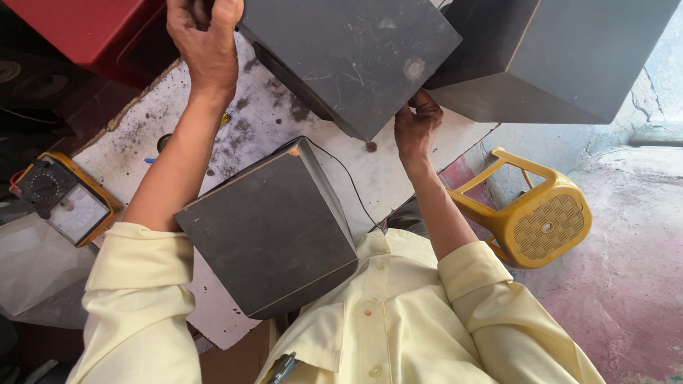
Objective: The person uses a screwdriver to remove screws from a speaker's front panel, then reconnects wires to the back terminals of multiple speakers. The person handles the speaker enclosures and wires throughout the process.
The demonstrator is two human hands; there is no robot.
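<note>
Head view showed your left hand (202, 36) and right hand (416, 126) closed on opposite edges of a dark grey box (355, 50), holding it tilted above the stained white counter (268, 123). A second dark box (271, 231) stood on the counter just before your chest, with a thin black wire (350, 181) running behind it. A yellow-cased multimeter (65, 199) lay at your left, and a yellow plastic stool (540, 216) stood on the floor at your right.

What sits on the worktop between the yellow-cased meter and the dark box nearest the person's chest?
The person's left forearm crosses that stretch in the head view, above bare stained worktop between the meter and the near dark box.
</note>
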